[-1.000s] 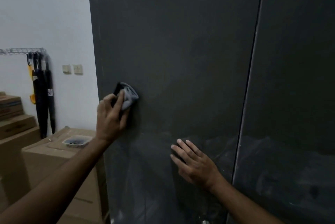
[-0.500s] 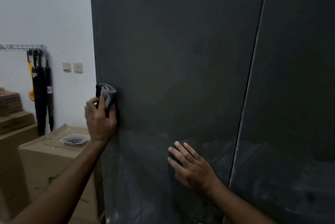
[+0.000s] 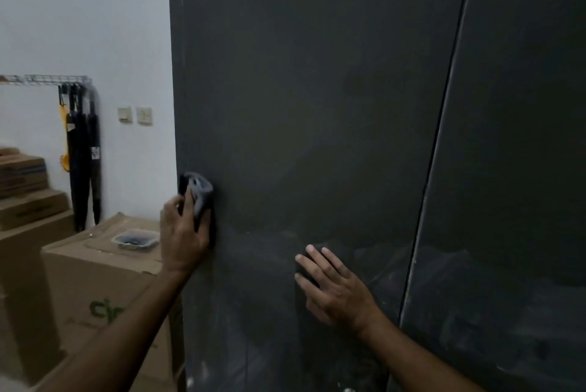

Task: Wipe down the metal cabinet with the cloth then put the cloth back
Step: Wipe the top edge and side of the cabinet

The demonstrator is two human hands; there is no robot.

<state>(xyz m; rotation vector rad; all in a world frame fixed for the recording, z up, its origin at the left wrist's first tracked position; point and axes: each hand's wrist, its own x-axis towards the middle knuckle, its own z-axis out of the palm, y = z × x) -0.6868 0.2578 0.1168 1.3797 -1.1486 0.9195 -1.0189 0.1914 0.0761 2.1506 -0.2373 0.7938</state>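
Cardboard box (image 3: 95, 283) w/ plastic tub (image 3: 135, 240) on top.

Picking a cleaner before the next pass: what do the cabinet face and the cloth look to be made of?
Cabinet: apparently painted metal, dark grey, semi-gloss; ceiling lights reflect near its top and smears show lower down. Cloth: soft grey fabric, possibly microfibre; it bunches in folds where the left hand holds it against the panel.

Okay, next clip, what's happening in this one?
A person is wiping a dark metal cabinet. The left hand holds a bunched grey cloth against the door near its left edge, while the right hand rests flat on the door, lower down. A plastic tub sits on a cardboard box beside the cabinet.
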